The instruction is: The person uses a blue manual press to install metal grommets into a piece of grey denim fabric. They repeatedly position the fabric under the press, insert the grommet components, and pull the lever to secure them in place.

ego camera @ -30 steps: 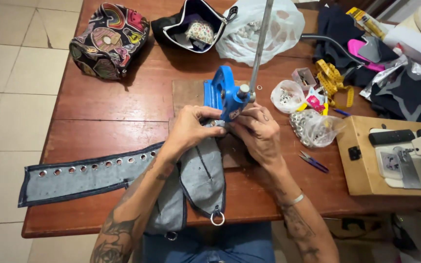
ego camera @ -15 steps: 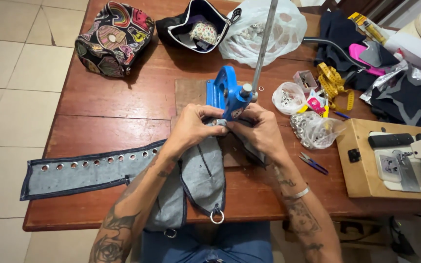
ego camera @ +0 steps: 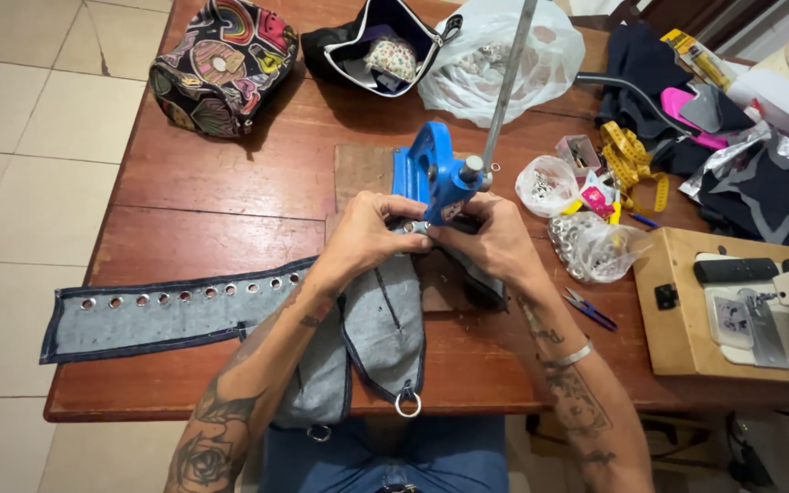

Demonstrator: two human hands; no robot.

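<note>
Holding the grey denim piece with dark blue edging (ego camera: 385, 319) under the blue hand press with a long metal lever (ego camera: 436, 178), we keep both hands closed on the cloth. Our left hand (ego camera: 367, 239) pinches the top of the denim piece from the left, and our right hand (ego camera: 495, 242) grips it from the right, fingers curled tight just beside the head of the press. The cloth hangs from there toward us over the edge of the brown wooden table (ego camera: 230, 237), with a metal ring (ego camera: 407, 403) at its lower tip.

We judge the main risk is for our fingertips: they sit very near the point where the press comes down, so they can be caught. The cloth can also slip sideways if our grip loosens, and then the eyelet goes in the wrong place. We cannot see the exact spot under the press, because our hands hide it.

To the left lies a long denim strip with a row of metal eyelets (ego camera: 166, 310). To the right, clear plastic bags of small metal parts (ego camera: 595, 246) lie close to our right wrist, and a sweep of the arm can spill them. Farther away stand a colourful patterned bag (ego camera: 221, 64) and an open black pouch (ego camera: 385, 46).
</note>
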